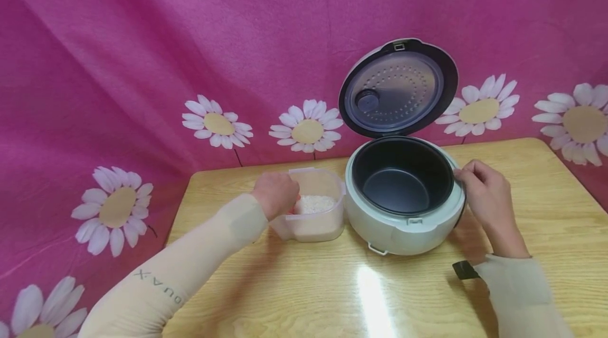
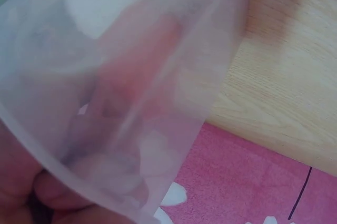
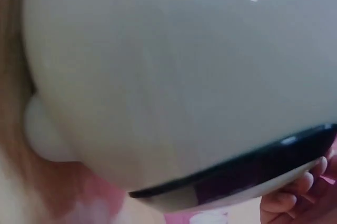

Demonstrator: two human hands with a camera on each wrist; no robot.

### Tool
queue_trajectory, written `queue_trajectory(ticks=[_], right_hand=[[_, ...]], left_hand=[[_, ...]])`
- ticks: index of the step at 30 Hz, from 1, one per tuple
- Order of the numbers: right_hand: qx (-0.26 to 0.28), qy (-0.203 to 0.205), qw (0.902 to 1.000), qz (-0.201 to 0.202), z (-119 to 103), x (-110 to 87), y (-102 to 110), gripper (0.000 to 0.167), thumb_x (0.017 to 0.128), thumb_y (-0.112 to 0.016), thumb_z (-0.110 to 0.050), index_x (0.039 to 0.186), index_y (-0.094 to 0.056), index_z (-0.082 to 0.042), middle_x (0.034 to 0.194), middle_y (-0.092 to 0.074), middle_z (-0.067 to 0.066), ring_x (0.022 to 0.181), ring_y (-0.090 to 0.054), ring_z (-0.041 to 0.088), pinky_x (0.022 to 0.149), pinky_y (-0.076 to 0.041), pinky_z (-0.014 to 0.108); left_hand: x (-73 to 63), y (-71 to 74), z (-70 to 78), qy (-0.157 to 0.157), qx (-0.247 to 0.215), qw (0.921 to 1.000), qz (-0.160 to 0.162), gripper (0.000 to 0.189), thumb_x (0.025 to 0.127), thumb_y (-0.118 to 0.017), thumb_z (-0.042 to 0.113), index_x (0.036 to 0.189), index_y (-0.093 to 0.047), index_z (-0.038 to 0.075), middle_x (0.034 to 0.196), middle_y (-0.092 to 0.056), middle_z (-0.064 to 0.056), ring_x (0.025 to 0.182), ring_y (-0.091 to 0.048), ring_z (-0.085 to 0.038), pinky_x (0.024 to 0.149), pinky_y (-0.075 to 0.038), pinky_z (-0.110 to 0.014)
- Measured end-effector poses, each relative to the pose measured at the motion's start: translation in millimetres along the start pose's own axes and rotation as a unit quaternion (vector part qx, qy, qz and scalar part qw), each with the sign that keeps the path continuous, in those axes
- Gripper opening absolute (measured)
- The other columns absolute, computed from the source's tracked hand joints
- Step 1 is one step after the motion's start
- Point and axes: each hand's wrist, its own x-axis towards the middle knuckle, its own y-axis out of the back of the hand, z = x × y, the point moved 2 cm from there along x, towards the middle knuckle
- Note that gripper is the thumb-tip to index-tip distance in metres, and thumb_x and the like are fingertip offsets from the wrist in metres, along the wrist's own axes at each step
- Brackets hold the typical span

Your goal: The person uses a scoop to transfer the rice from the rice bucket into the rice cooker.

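My left hand [image 1: 276, 194] reaches into a translucent plastic container [image 1: 318, 229] of white rice [image 1: 317, 204]. Its fingers hold a red scoop [image 2: 139, 58], seen blurred through the container's wall in the left wrist view; the head view shows only a sliver of it. Right beside the container stands a pale rice cooker [image 1: 404, 237], its lid [image 1: 404, 76] raised. Inside it sits a dark inner pot [image 1: 396, 190] with a bare bottom. My right hand [image 1: 488, 200] grips the cooker's right side at the rim, fingertips [image 3: 279, 201] by the dark handle strip [image 3: 247, 169].
Both vessels stand toward the back of a wooden table [image 1: 309, 285]. Behind it hangs a pink cloth [image 1: 266, 53] printed with white daisies, close to the raised lid. A black strap end [image 1: 464, 270] sticks out from the right sleeve.
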Motion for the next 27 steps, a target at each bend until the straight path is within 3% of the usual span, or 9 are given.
queue_trajectory(ticks=[7, 14, 19, 27], right_hand=[[-0.027, 0.070, 0.9971, -0.005, 4, 2.5, 1, 0.022, 0.101, -0.057, -0.027, 0.089, -0.058, -0.008, 0.073, -0.047, -0.012, 0.078, -0.043, 0.009, 0.063, -0.035, 0.023], [0.050, 0.129, 0.9903, 0.000, 10, 2.7, -8, 0.020, 0.098, -0.061, -0.013, 0.084, -0.052, -0.004, 0.070, -0.043, -0.014, 0.073, -0.042, 0.006, 0.061, -0.033, 0.023], [0.125, 0.120, 0.9847, 0.018, 15, 4.5, -16, 0.020, 0.098, -0.056, -0.005, 0.081, -0.048, 0.000, 0.070, -0.042, -0.013, 0.072, -0.043, 0.007, 0.062, -0.034, 0.022], [0.235, 0.090, 0.9652, 0.072, 11, 5.7, -26, 0.023, 0.093, -0.052, 0.002, 0.071, -0.046, -0.002, 0.066, -0.044, -0.009, 0.071, -0.044, 0.009, 0.064, -0.036, 0.019]], left_hand=[[3.4, -3.9, 2.6, -0.021, -0.007, 0.9998, -0.004, 0.018, 0.095, -0.071, 0.029, 0.089, -0.075, 0.013, 0.077, -0.064, -0.001, 0.071, -0.054, -0.016, 0.065, -0.058, -0.036], [4.8, -9.1, 0.5, -0.031, -0.018, 0.9993, -0.006, 0.020, 0.094, -0.072, 0.031, 0.087, -0.074, 0.012, 0.076, -0.064, -0.001, 0.071, -0.053, -0.017, 0.065, -0.054, -0.034], [7.3, -10.7, 0.2, -0.031, -0.029, 0.9991, 0.003, 0.020, 0.094, -0.072, 0.029, 0.085, -0.073, 0.011, 0.075, -0.063, -0.001, 0.070, -0.054, -0.017, 0.062, -0.054, -0.035], [15.6, -14.9, 0.7, -0.027, -0.040, 0.9988, 0.000, 0.019, 0.094, -0.070, 0.029, 0.087, -0.074, 0.012, 0.072, -0.060, 0.000, 0.069, -0.053, -0.017, 0.062, -0.050, -0.032]])
